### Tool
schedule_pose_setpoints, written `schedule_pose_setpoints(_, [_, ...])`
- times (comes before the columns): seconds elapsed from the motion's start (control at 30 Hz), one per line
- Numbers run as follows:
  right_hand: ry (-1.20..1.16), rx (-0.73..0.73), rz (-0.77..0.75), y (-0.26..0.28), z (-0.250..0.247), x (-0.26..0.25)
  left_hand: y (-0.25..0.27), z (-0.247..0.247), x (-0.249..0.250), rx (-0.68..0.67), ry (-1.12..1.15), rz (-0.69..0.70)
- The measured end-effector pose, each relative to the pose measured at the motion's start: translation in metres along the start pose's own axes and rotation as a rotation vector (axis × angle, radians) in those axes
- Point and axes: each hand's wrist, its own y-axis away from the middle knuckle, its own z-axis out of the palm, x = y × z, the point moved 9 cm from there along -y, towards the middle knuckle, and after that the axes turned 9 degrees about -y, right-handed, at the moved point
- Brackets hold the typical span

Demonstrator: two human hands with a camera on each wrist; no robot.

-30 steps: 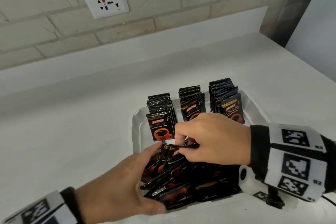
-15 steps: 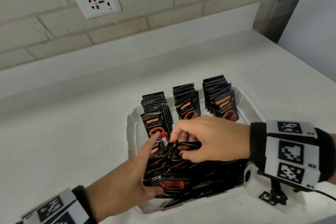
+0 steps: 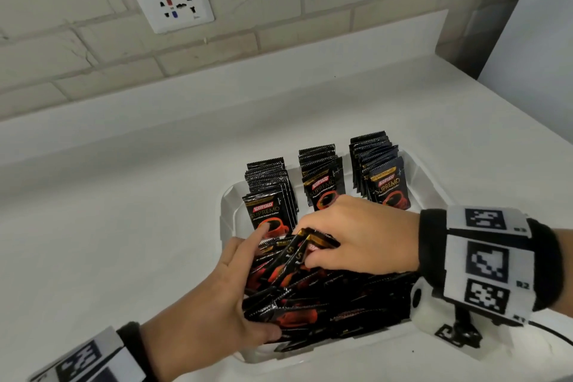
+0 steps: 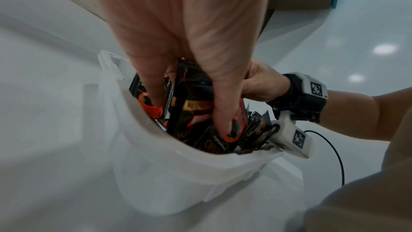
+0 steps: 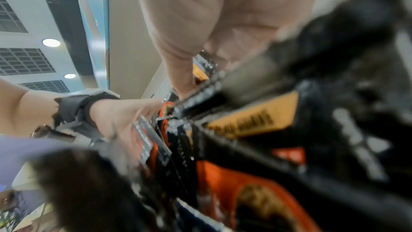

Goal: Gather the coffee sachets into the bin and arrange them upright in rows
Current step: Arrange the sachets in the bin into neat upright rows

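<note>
A white bin [image 3: 226, 214] stands on the counter. At its far end are three upright rows of black Kopiko sachets: left [image 3: 268, 192], middle [image 3: 322, 186], right [image 3: 381, 177]. The near part holds a loose pile of sachets [image 3: 341, 298]. My left hand [image 3: 245, 282] lies against the pile's left side with straight fingers, and its index tip touches the left row's front sachet. In the left wrist view those fingers [image 4: 223, 112] press into the sachets. My right hand [image 3: 305, 245] pinches the top edges of a few tilted sachets [image 3: 319, 239] over the pile.
The white counter [image 3: 124, 226] spreads to the left and behind the bin. A brick wall with a socket plate [image 3: 173, 5] rises at the back. The counter's edge runs along the right, and a thin black cable [image 3: 555, 335] trails from my right wrist.
My left hand slid forward along the pile until its index reached the left row's front sachet. The right hand kept its pinch and tipped the sachets' ends up a little.
</note>
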Motion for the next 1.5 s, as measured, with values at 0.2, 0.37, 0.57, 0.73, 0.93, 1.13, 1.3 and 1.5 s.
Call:
schedule_pose_setpoints(0.2, [-0.237, 0.13, 0.022, 0.015, -0.018, 0.011, 0.003, -0.006, -0.003, 0.035, 0.187, 0.014])
schedule_pose_setpoints(0.37, [-0.477, 0.312, 0.014, 0.033, -0.038, 0.019, 0.006, -0.002, 0.002, -0.005, 0.236, 0.043])
schedule_pose_setpoints(0.57, [-0.684, 0.518, 0.039, 0.052, -0.053, 0.038, 0.005, 0.003, 0.009, -0.001, 0.112, 0.053])
schedule_pose_setpoints(0.73, [-0.78, 0.51, 0.066, 0.054, -0.042, 0.045, -0.005, 0.009, 0.03, 0.042, -0.058, 0.159])
schedule_pose_setpoints(0.93, [-1.041, 0.626, 0.094, 0.056, -0.042, 0.067, -0.017, 0.012, 0.037, 0.035, -0.104, 0.174])
schedule_pose_setpoints(1.13, [-1.25, 0.704, 0.148, 0.06, -0.053, 0.079, -0.012, 0.011, 0.049, 0.055, -0.323, 0.293])
schedule_pose_setpoints(1.3, [-1.285, 0.551, 0.208, 0.066, -0.036, 0.08, 0.002, 0.02, 0.058, 0.03, -0.634, 0.363])
schedule_pose_setpoints(1.5, [-1.356, 0.656, 0.049, 0.087, -0.072, 0.076, 0.005, 0.02, 0.051, -0.075, -0.509, 0.245])
